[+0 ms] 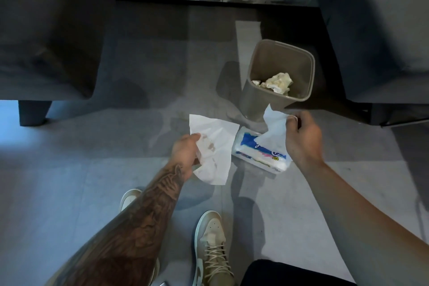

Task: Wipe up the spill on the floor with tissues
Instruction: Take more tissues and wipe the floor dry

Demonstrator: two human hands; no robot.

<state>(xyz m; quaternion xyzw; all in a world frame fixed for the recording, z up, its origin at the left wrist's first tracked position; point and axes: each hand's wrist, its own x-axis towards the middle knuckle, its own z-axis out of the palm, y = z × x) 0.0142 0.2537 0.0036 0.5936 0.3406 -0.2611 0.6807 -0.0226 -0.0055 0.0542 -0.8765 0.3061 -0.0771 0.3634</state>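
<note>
On the grey tiled floor (pixel 97 193), your left hand (pixel 185 150) pinches a stained tissue (pixel 213 153); your right hand (pixel 301 139) pinches a fresh tissue (pixel 274 127) from the pack (pixel 257 153). You're restocking; next, free it fully, then wipe.

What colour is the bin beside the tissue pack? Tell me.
The bin is a muted taupe or grey-brown, seen in the head view.

A home living room is suggested. 2 dark upholstered sofas (pixel 46 37) on short legs are set at either side of a grey tiled floor (pixel 92 181). A small beige waste bin (pixel 278 72) and a soft pack of tissues (pixel 257 153) are seen between them.
</note>
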